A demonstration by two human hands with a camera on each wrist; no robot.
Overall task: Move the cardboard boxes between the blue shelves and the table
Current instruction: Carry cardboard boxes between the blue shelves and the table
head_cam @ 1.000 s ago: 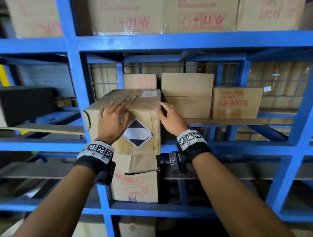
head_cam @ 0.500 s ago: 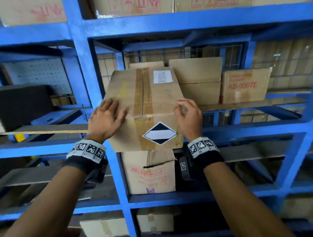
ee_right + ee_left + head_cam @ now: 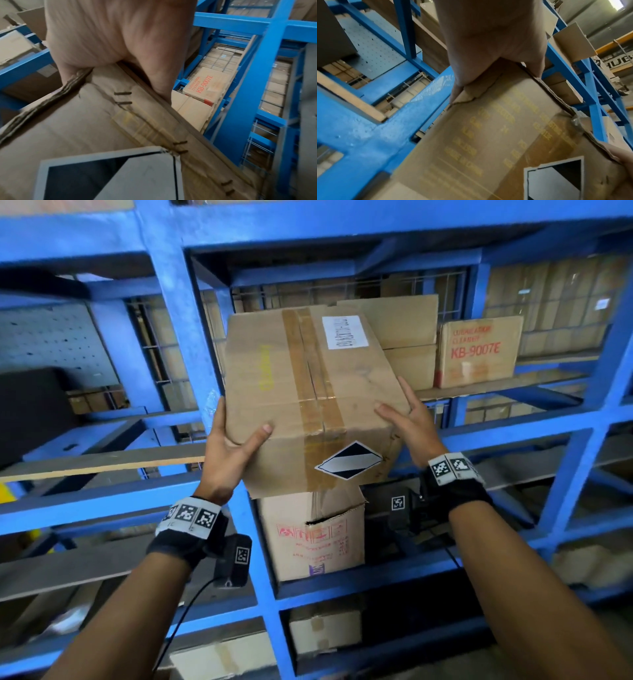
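- A taped, creased cardboard box (image 3: 308, 402) (black-and-white diamond label on its front) is held tilted in front of the blue shelves (image 3: 178, 313).
- Its lower left corner is gripped by the left hand (image 3: 227, 446), thumb on top.
- Its right edge is clasped by the right hand (image 3: 409, 419).
- A box marked KB-9007E (image 3: 478, 354) sits on the shelf behind.

Box is off the shelf now
The box (image 3: 308, 392) tips up off the shelves (image 3: 178, 344), and both hands (image 3: 227, 453) (image 3: 409, 419) shift from its top to its side corners.
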